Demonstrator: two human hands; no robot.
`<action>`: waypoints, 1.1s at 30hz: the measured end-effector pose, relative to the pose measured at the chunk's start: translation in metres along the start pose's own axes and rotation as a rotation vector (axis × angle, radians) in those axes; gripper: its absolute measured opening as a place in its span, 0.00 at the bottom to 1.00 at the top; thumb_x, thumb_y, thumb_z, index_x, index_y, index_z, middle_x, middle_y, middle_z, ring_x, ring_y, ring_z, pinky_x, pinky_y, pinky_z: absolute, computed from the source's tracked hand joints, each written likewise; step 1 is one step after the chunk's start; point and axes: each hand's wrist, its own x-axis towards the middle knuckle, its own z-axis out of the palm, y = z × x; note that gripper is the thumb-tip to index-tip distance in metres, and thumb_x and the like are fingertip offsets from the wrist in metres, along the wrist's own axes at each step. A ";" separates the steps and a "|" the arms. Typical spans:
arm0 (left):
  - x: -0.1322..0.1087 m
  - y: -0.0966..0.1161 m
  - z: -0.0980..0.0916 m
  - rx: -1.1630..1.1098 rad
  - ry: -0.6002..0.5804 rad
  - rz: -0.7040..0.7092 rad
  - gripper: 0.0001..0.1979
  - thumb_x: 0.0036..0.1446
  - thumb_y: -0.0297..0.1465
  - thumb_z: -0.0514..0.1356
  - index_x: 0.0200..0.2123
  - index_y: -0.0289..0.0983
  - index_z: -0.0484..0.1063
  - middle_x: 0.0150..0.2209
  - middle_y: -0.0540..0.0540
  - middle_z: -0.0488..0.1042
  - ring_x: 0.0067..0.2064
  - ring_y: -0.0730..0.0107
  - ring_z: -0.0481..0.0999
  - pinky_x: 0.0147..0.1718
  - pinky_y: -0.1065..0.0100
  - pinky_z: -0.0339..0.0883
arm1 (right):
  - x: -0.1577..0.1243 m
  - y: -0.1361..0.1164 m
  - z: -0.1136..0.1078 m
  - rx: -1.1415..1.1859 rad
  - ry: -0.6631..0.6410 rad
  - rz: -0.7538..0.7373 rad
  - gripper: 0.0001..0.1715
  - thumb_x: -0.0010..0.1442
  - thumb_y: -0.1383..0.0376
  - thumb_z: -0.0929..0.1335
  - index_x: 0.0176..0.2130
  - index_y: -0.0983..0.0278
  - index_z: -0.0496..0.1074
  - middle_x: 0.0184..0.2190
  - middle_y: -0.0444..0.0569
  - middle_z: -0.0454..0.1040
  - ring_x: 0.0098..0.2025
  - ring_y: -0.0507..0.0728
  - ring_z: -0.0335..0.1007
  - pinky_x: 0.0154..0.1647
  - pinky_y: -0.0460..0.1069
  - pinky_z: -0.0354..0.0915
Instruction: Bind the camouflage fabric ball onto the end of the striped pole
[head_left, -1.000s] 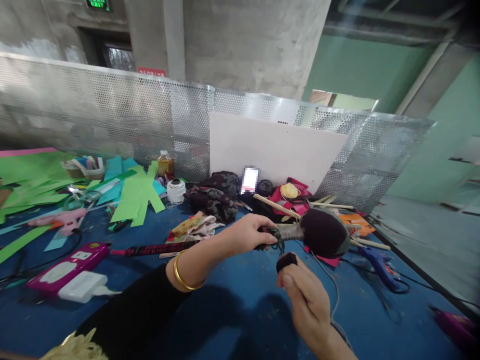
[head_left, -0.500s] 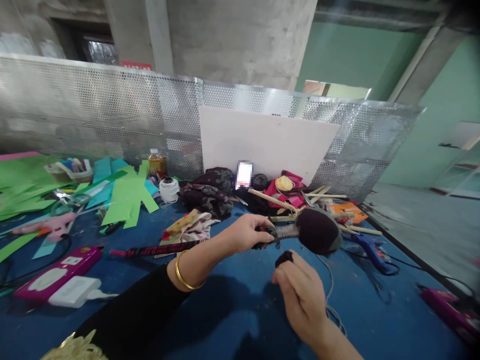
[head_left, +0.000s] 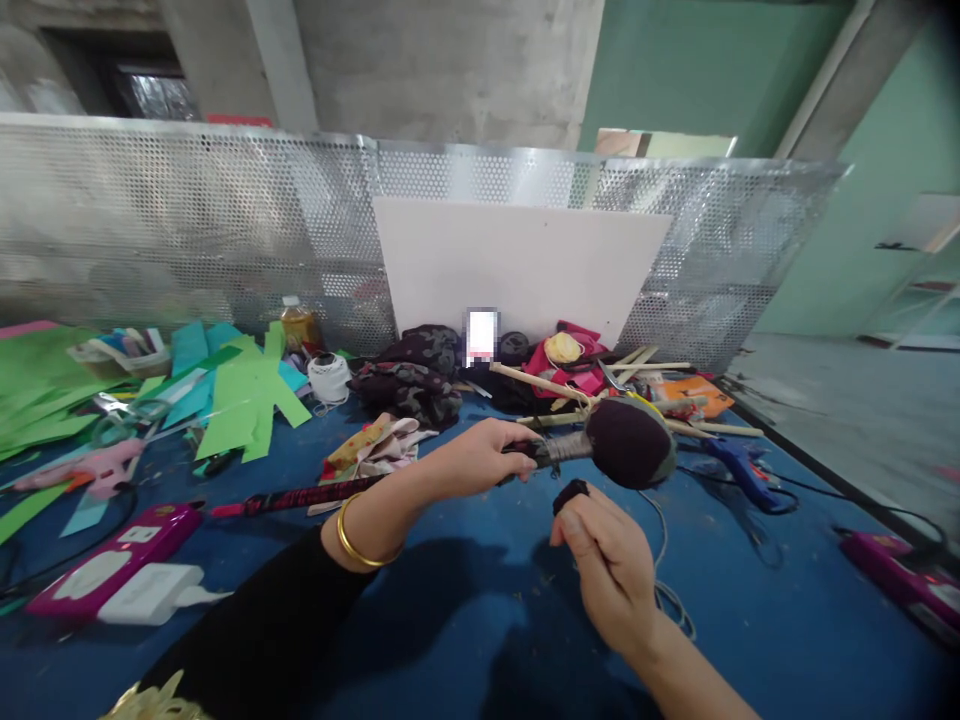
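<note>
My left hand (head_left: 487, 452) is clamped on the dark handle of a mallet-shaped, cloth-covered piece (head_left: 631, 443) with a round black head and grey-bound neck, just right of centre in the frame. My right hand (head_left: 611, 565), lower right of centre, has its fingers curled together beneath it; a small black cloth scrap (head_left: 570, 495) sits at them, pinched or worn, I cannot tell. Lower left lies a white plastic charger (head_left: 154, 594) against a magenta power strip (head_left: 161, 527). Beyond my wrists, mid-frame, is crumpled dark camouflage fabric (head_left: 409, 390), then a flat white board (head_left: 525, 255).
</note>
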 end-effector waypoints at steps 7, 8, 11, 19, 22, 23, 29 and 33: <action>0.000 -0.002 0.000 0.025 0.060 -0.023 0.13 0.53 0.31 0.55 0.43 0.36 0.68 0.27 0.52 0.68 0.25 0.76 0.65 0.24 0.74 0.60 | 0.001 -0.003 -0.003 -0.009 -0.022 -0.006 0.14 0.64 0.72 0.57 0.28 0.63 0.61 0.23 0.44 0.63 0.28 0.52 0.59 0.28 0.48 0.55; 0.001 -0.003 0.001 0.036 0.056 -0.030 0.13 0.52 0.31 0.55 0.42 0.36 0.68 0.26 0.52 0.69 0.24 0.76 0.65 0.24 0.73 0.60 | 0.002 -0.004 -0.003 -0.013 -0.026 -0.010 0.14 0.64 0.73 0.57 0.28 0.63 0.62 0.23 0.45 0.64 0.28 0.52 0.60 0.28 0.48 0.55; 0.001 -0.005 0.002 0.091 0.054 -0.048 0.14 0.51 0.30 0.55 0.42 0.37 0.69 0.26 0.52 0.70 0.24 0.74 0.68 0.26 0.73 0.62 | 0.003 -0.006 -0.004 -0.014 -0.027 -0.013 0.13 0.63 0.73 0.57 0.28 0.62 0.62 0.23 0.45 0.64 0.28 0.52 0.60 0.28 0.48 0.56; 0.001 -0.002 0.001 0.043 0.070 -0.092 0.14 0.52 0.31 0.55 0.44 0.37 0.66 0.27 0.52 0.69 0.26 0.74 0.67 0.26 0.72 0.60 | 0.001 -0.001 -0.005 0.025 0.005 0.042 0.15 0.64 0.71 0.58 0.28 0.63 0.63 0.22 0.43 0.63 0.26 0.52 0.60 0.28 0.47 0.55; 0.001 0.000 0.002 0.004 0.119 -0.072 0.14 0.51 0.29 0.57 0.43 0.37 0.65 0.30 0.52 0.70 0.29 0.74 0.66 0.29 0.72 0.60 | 0.002 -0.002 -0.005 0.065 0.044 0.087 0.16 0.65 0.70 0.58 0.27 0.63 0.64 0.22 0.43 0.65 0.26 0.51 0.61 0.28 0.46 0.57; 0.002 0.000 0.003 -0.005 0.130 -0.070 0.14 0.50 0.29 0.58 0.43 0.36 0.65 0.30 0.52 0.70 0.29 0.74 0.65 0.29 0.72 0.59 | 0.002 -0.002 -0.005 0.078 0.058 0.104 0.16 0.65 0.70 0.58 0.26 0.63 0.64 0.23 0.43 0.66 0.26 0.51 0.62 0.28 0.46 0.57; 0.005 -0.003 0.010 -0.062 0.167 -0.088 0.12 0.49 0.29 0.58 0.40 0.35 0.67 0.27 0.54 0.66 0.21 0.79 0.58 0.21 0.74 0.52 | 0.005 -0.006 -0.006 0.131 0.024 0.142 0.16 0.66 0.68 0.58 0.27 0.63 0.66 0.26 0.45 0.71 0.32 0.52 0.69 0.34 0.46 0.61; 0.005 -0.003 0.013 -0.043 0.168 -0.057 0.10 0.47 0.26 0.57 0.36 0.35 0.68 0.26 0.54 0.66 0.24 0.78 0.60 0.24 0.74 0.54 | 0.020 -0.009 -0.015 0.119 -0.015 0.178 0.18 0.66 0.65 0.58 0.26 0.63 0.67 0.26 0.46 0.72 0.30 0.52 0.69 0.34 0.47 0.62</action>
